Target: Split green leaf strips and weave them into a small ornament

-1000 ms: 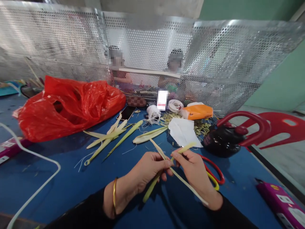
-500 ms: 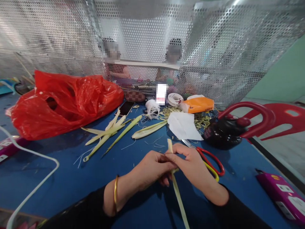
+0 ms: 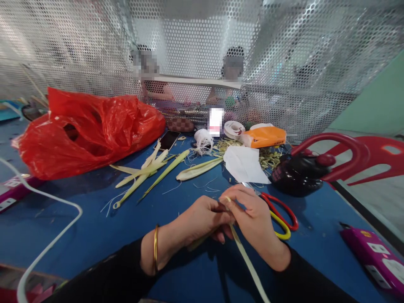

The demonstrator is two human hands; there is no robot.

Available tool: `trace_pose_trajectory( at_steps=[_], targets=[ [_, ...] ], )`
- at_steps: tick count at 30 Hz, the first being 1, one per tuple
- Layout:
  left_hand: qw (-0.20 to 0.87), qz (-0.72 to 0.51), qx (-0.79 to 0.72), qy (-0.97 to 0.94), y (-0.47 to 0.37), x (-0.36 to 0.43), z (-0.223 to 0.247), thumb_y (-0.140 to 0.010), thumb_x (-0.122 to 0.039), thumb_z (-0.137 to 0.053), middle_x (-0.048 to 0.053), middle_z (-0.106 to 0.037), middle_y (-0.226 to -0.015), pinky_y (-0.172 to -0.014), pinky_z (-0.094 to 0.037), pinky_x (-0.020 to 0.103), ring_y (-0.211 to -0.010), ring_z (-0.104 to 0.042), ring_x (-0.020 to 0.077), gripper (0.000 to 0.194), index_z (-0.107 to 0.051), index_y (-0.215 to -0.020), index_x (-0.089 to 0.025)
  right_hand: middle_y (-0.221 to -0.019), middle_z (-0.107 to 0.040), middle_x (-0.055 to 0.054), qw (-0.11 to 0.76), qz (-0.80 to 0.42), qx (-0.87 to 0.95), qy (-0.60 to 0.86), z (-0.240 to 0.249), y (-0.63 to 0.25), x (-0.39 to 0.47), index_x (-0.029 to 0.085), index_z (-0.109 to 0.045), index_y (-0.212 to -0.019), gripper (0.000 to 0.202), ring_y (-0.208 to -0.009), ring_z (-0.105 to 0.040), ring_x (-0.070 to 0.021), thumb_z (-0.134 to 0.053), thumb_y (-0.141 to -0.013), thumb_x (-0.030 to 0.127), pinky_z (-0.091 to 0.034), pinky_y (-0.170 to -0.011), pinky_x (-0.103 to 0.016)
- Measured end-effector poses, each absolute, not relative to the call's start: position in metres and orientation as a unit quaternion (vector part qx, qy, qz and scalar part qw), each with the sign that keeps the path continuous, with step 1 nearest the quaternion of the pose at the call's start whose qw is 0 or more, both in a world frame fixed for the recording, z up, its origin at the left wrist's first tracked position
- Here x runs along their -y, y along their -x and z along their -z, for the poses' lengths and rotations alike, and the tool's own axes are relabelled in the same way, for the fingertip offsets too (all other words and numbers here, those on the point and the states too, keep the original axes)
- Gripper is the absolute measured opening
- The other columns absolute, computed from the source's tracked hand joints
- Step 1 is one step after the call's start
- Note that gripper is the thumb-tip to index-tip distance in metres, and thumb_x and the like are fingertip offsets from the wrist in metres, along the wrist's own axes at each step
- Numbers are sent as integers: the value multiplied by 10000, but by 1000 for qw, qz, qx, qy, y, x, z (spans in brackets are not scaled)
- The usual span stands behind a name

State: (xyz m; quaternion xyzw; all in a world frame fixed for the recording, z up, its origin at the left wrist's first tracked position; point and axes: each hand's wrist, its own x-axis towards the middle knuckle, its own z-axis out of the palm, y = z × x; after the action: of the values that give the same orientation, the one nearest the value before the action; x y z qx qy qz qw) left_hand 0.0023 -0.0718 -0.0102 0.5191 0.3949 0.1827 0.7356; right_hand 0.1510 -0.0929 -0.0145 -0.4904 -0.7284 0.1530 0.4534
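Note:
A narrow pale green leaf strip (image 3: 248, 259) hangs down from between my two hands toward the bottom edge. My left hand (image 3: 203, 219), below a gold bangle (image 3: 155, 249), pinches the strip with its thumb and fingers. Touching it, my right hand (image 3: 248, 214) has its thumb and index finger closed on the strip's short upper end. The fingers partly hide the spot where the strip is gripped. Right beside my right hand lie scissors (image 3: 282, 214) with red and yellow handles. Beyond the hands, several pale husk leaves (image 3: 143, 170) lie on the blue table (image 3: 104, 242).
On the left are a red plastic bag (image 3: 91, 134) and a white cable (image 3: 59, 229). White paper (image 3: 244, 164), white thread (image 3: 203, 141), a phone (image 3: 169, 140) and an orange packet (image 3: 265, 136) lie farther back. A dark pot (image 3: 298, 174) and purple power strip (image 3: 372, 256) are at right.
The strip's upper end, which stood up above the fingers, is now bent down under my right thumb and fingers. Its lower part has swung slightly right. The view has shifted slightly.

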Motion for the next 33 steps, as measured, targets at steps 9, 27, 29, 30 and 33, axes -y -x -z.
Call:
trace_pose_trajectory(
  at_steps=[9,27,29,30,33],
  targets=[
    [724,-321,-423,-441,5,64,-1,-795,-550,-598,47,-671,-672,-515,-423,202,-527,-596,101,444,-700,-825,-118,-630,-578,-16,529,-166,552,623,-2,-176,88,187,-562,-599,396,-642,-536,-164,-513,-900,440,-414,-647,-281],
    [754,-263,-401,-450,2,70,5,-713,-379,-710,24,-648,-541,-495,-400,184,-447,-544,83,261,-718,-759,-122,-541,-547,16,505,-415,493,574,18,-159,83,180,-549,-561,357,-580,-494,-135,-672,-768,443,-396,-611,-263],
    [753,-289,-400,-436,1,70,2,-701,-389,-724,22,-640,-528,-513,-405,187,-458,-540,83,276,-720,-750,-117,-582,-581,5,511,-412,492,572,20,-161,81,178,-581,-594,343,-605,-515,-142,-656,-783,455,-413,-626,-263],
    [748,-313,-401,-426,1,70,1,-702,-399,-728,23,-641,-531,-531,-413,189,-471,-542,83,290,-721,-755,-114,-633,-617,-8,517,-419,483,569,21,-161,80,176,-619,-646,323,-633,-538,-152,-650,-787,465,-427,-641,-266],
    [714,-417,-412,-384,4,66,-2,-714,-423,-732,28,-664,-580,-616,-439,193,-550,-573,89,320,-724,-808,-117,-778,-684,-45,522,-450,457,562,20,-161,78,174,-700,-844,331,-705,-591,-184,-650,-777,494,-465,-686,-290]
  ],
)
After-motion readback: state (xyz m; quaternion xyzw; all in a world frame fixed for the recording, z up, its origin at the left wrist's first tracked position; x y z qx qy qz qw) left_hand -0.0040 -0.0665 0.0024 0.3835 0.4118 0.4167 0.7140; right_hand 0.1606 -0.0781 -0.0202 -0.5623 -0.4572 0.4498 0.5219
